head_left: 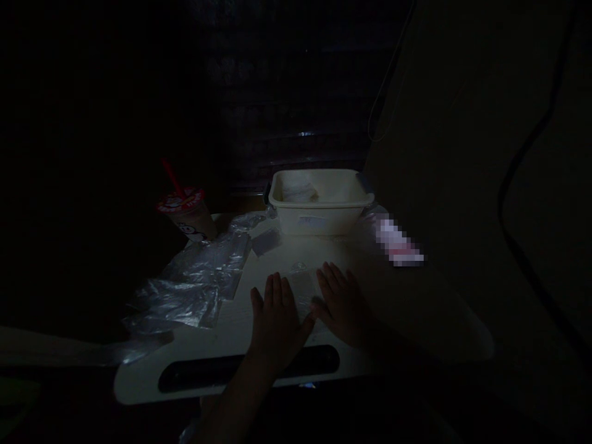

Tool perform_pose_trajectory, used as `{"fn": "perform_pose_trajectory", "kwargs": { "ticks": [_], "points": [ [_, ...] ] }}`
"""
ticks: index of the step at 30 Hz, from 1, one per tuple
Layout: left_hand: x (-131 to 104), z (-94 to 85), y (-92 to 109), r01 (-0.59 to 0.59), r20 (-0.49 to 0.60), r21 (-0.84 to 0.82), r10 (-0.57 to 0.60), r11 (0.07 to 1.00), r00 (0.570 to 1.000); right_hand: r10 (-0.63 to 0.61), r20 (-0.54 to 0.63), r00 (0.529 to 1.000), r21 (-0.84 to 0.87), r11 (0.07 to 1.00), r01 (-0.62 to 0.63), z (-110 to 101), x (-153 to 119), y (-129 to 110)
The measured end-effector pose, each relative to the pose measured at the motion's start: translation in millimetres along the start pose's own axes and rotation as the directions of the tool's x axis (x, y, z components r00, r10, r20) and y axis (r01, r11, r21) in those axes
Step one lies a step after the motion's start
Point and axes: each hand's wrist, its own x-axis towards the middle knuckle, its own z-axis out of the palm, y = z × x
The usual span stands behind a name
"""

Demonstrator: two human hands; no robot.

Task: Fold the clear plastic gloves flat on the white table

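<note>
Both hands lie palm down on a small white table (194,351), thumbs almost meeting. My left hand (276,324) is flat with its fingers stretched out. My right hand (345,305) also rests flat, fingers extended and slanting left. Between and under them lies a clear plastic bag (303,287), thin and flat; the dim light hides what, if anything, is in it. Just beyond stands a cream plastic tub (319,216) with a whitish packet (298,191) inside.
Crumpled clear plastic bags (194,290) cover the left side. Behind them stands a drink cup (187,216) with a red straw (173,179). A small grey packet (266,242) lies before the tub. A blurred-out pinkish item (398,243) is at right. A black slot (203,373) runs along the front edge.
</note>
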Motion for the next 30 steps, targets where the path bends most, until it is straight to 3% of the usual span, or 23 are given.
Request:
{"fn": "perform_pose_trajectory", "kwargs": {
  "ticks": [30],
  "points": [
    [0.4, 2.5, 0.2, 0.003, -0.006, 0.0, -0.003, 1.0, 1.0, 0.005, 0.006, 1.0, 0.006, 1.0, -0.005, 0.8, 0.2, 1.3]
  ]
}}
